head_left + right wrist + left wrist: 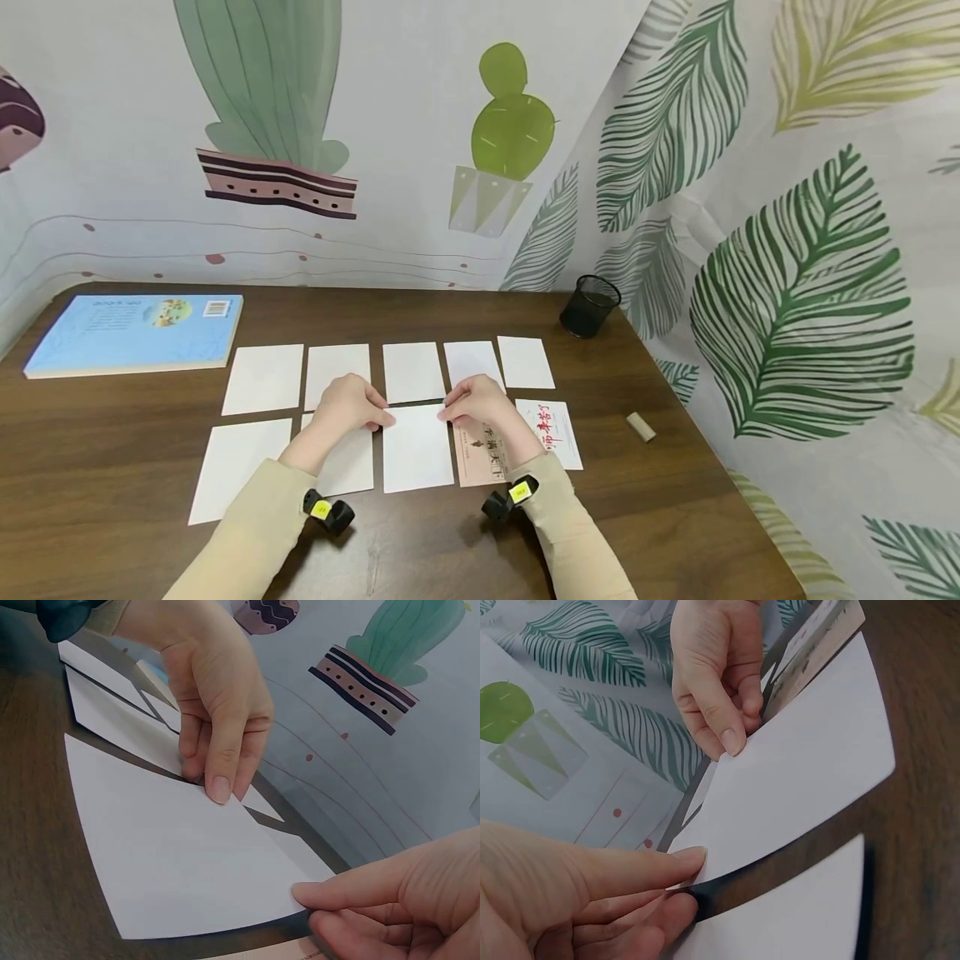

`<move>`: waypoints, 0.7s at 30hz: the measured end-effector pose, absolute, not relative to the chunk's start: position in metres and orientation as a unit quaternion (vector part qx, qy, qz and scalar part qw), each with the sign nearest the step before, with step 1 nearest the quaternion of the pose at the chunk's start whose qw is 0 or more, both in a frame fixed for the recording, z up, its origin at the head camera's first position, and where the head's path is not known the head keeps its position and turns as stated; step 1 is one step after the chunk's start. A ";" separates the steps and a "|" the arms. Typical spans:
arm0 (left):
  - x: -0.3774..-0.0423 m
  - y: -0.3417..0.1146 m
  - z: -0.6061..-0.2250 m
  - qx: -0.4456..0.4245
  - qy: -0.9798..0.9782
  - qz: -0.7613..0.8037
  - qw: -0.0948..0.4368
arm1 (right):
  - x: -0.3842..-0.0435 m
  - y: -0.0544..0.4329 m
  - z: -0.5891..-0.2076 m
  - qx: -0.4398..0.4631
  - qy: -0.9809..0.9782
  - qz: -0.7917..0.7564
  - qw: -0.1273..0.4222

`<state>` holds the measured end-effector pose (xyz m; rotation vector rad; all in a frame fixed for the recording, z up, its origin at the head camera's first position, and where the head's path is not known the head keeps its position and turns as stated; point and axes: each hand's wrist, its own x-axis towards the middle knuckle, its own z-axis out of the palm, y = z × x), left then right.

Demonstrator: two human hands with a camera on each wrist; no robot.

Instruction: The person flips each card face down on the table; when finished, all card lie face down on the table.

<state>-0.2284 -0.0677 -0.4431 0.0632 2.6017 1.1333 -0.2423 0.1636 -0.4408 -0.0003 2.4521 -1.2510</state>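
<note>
A blank white card (417, 450) lies in the front row of cards, between my two hands. My left hand (351, 405) pinches its far left corner, thumb on top and fingers beneath, as the left wrist view shows. At the far right corner my right hand (478, 403) pinches the same card, its thumb (319, 894) on the upper face. Right of this card is a pinkish printed card (477, 462), partly under my right forearm. Another white card (345, 462) sits to the left, partly covered by my left hand.
A back row of white cards includes one at its right end (527, 362). A white card with red writing (558, 429) and a plain card (240, 467) flank the front row. A blue book (138, 333), a black mesh pen cup (589, 307) and a small beige block (641, 427) stand around.
</note>
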 end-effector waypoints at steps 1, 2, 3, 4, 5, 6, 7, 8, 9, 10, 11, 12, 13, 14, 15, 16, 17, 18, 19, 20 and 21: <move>-0.229 -0.068 -0.444 0.023 0.907 0.392 0.150 | -0.242 0.163 -0.441 0.004 0.873 -0.447 0.195; -0.229 -0.068 -0.444 0.021 0.908 0.391 0.149 | -0.242 0.163 -0.442 0.007 0.872 -0.447 0.197; -0.229 -0.068 -0.445 0.021 0.909 0.389 0.147 | -0.243 0.163 -0.442 0.009 0.872 -0.448 0.197; -0.229 -0.068 -0.445 0.020 0.910 0.388 0.146 | -0.243 0.163 -0.443 0.009 0.873 -0.447 0.196; -0.229 -0.068 -0.445 0.021 0.910 0.387 0.143 | -0.243 0.162 -0.443 0.010 0.873 -0.446 0.196; -0.229 -0.068 -0.445 0.021 0.911 0.387 0.142 | -0.243 0.162 -0.443 0.011 0.873 -0.447 0.197; -0.229 -0.068 -0.445 0.020 0.911 0.387 0.141 | -0.243 0.162 -0.444 0.012 0.872 -0.448 0.198; -0.229 -0.068 -0.445 0.019 0.912 0.385 0.140 | -0.243 0.162 -0.444 0.012 0.872 -0.448 0.197; -0.229 -0.068 -0.445 0.019 0.913 0.384 0.138 | -0.244 0.162 -0.444 0.012 0.872 -0.449 0.197; -0.229 -0.068 -0.444 0.020 0.913 0.383 0.136 | -0.244 0.162 -0.444 0.012 0.872 -0.449 0.197; -0.228 -0.069 -0.444 0.021 0.914 0.382 0.134 | -0.244 0.162 -0.444 0.012 0.871 -0.450 0.196; -0.228 -0.069 -0.444 0.020 0.914 0.382 0.133 | -0.245 0.163 -0.444 0.012 0.872 -0.450 0.195; -0.228 -0.069 -0.444 0.020 0.915 0.382 0.131 | -0.245 0.163 -0.444 0.010 0.872 -0.450 0.192; -0.228 -0.069 -0.443 0.018 0.914 0.384 0.130 | -0.245 0.163 -0.444 0.009 0.872 -0.452 0.189; -0.229 -0.070 -0.443 0.016 0.913 0.387 0.127 | -0.245 0.163 -0.443 0.007 0.869 -0.457 0.188; -0.229 -0.070 -0.442 0.015 0.912 0.391 0.124 | -0.245 0.164 -0.443 0.004 0.868 -0.460 0.185; -0.229 -0.069 -0.442 0.012 0.910 0.397 0.120 | -0.245 0.166 -0.442 0.001 0.867 -0.464 0.182; -0.229 -0.069 -0.441 0.011 0.907 0.405 0.117 | -0.246 0.167 -0.441 -0.001 0.866 -0.467 0.179; -0.229 -0.068 -0.441 0.012 0.904 0.412 0.111 | -0.246 0.169 -0.439 -0.002 0.862 -0.474 0.178; -0.229 -0.066 -0.440 0.014 0.901 0.422 0.104 | -0.246 0.172 -0.437 -0.001 0.860 -0.479 0.178; -0.229 -0.064 -0.440 0.019 0.898 0.430 0.097 | -0.247 0.174 -0.435 0.001 0.858 -0.483 0.177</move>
